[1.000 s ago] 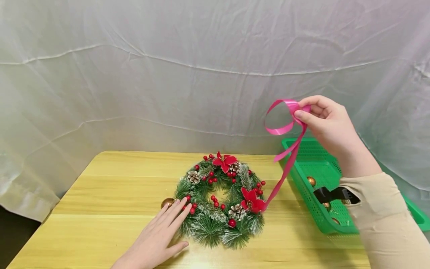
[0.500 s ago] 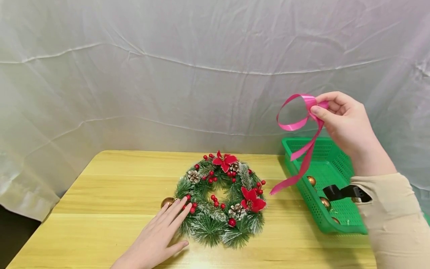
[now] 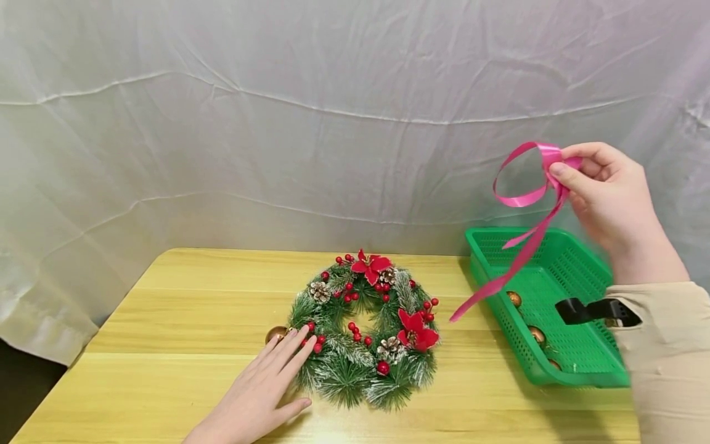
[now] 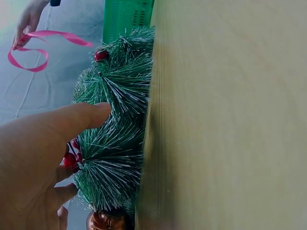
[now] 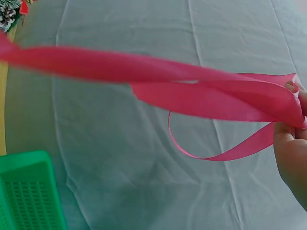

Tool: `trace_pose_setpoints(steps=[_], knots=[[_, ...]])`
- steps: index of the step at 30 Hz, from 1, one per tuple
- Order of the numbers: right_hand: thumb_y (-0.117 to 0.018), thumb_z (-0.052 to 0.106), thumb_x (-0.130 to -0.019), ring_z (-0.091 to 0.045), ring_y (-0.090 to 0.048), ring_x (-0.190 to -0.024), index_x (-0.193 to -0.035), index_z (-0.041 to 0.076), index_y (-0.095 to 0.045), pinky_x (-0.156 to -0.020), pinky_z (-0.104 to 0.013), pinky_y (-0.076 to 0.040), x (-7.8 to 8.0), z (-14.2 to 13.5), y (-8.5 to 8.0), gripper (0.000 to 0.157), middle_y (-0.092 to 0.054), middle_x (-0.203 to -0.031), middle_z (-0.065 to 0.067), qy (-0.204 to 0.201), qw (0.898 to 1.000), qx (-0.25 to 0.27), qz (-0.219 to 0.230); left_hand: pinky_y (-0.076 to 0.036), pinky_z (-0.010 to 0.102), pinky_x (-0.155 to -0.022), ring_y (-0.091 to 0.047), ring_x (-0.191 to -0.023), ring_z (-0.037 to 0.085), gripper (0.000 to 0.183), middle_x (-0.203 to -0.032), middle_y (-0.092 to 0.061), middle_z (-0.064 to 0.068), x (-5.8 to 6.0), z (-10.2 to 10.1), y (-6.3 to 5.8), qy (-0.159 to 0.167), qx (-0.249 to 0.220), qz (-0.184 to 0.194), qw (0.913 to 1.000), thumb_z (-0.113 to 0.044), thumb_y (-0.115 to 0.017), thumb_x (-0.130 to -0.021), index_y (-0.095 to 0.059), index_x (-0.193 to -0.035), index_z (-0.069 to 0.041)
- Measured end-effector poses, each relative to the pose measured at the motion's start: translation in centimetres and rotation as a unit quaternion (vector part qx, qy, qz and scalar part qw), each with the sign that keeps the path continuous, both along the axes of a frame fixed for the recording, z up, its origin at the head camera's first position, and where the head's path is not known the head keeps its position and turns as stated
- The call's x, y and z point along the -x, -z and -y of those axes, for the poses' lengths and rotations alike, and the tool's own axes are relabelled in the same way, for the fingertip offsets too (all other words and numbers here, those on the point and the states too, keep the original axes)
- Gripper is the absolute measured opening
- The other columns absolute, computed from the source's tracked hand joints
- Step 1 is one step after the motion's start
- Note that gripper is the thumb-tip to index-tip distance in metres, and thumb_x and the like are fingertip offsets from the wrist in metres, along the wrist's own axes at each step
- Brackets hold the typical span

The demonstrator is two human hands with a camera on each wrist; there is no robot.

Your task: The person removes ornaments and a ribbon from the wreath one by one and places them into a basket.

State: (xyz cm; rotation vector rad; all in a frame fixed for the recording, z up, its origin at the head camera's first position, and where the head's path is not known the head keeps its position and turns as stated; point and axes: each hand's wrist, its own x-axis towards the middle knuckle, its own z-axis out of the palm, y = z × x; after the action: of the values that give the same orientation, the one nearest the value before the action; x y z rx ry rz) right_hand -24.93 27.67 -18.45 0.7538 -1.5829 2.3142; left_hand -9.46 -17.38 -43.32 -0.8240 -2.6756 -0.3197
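A green wreath [image 3: 344,376] with red flowers, berries and pinecones lies flat on the wooden table [image 3: 166,308]. My left hand [image 3: 261,382] rests on its left side, fingers straight; the left wrist view shows the thumb [image 4: 91,115] against the needles. Beside those fingertips a copper-coloured ornament ball [image 3: 275,334] sits at the wreath's edge. High at the right, my right hand [image 3: 616,191] pinches a pink ribbon [image 3: 524,262] between thumb and fingers. The ribbon forms a loop at the hand, and two tails hang down left, the longer one ending in the air right of the wreath.
A green plastic basket [image 3: 501,330] stands at the table's right side, below my right forearm. Several copper ornament balls [image 3: 536,336] lie along its left wall. A pale grey cloth [image 3: 333,154] hangs behind the table. A black strap [image 3: 596,311] is on my right wrist.
My right hand has moved right and slightly up with the ribbon. The long tail, earlier at the wreath's right flower, has swung away from it. My left hand has stayed put.
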Motion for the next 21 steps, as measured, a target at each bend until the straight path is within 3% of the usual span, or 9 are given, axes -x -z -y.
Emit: trace_pose_setpoints(steps=[10,21], knots=[[-0.054,-0.026,-0.081,-0.027,-0.068,-0.074,-0.100,-0.018,-0.059,-0.066,-0.026,-0.058,0.1,-1.4,-1.3,0.020,-0.068,-0.085,-0.023,0.026,0.998,0.062,-0.014,-0.022,0.046,-0.113,-0.022,-0.142,0.027,0.091,-0.159,-0.016,0.005,-0.1,0.0,-0.1,-0.001,0.002,0.006,1.0000,-0.053,-0.066,-0.082,-0.025,-0.152,-0.012],[-0.060,-0.022,-0.080,-0.021,-0.069,-0.070,-0.098,-0.013,-0.063,-0.060,-0.022,-0.057,-0.2,-3.7,-0.4,0.020,-0.070,-0.081,-0.017,0.075,0.996,0.031,0.020,-0.021,0.045,-0.114,-0.022,-0.142,0.028,0.091,-0.159,-0.016,0.006,-0.2,0.0,-0.2,0.001,0.002,0.003,1.0000,-0.053,-0.066,-0.082,-0.025,-0.152,-0.012]])
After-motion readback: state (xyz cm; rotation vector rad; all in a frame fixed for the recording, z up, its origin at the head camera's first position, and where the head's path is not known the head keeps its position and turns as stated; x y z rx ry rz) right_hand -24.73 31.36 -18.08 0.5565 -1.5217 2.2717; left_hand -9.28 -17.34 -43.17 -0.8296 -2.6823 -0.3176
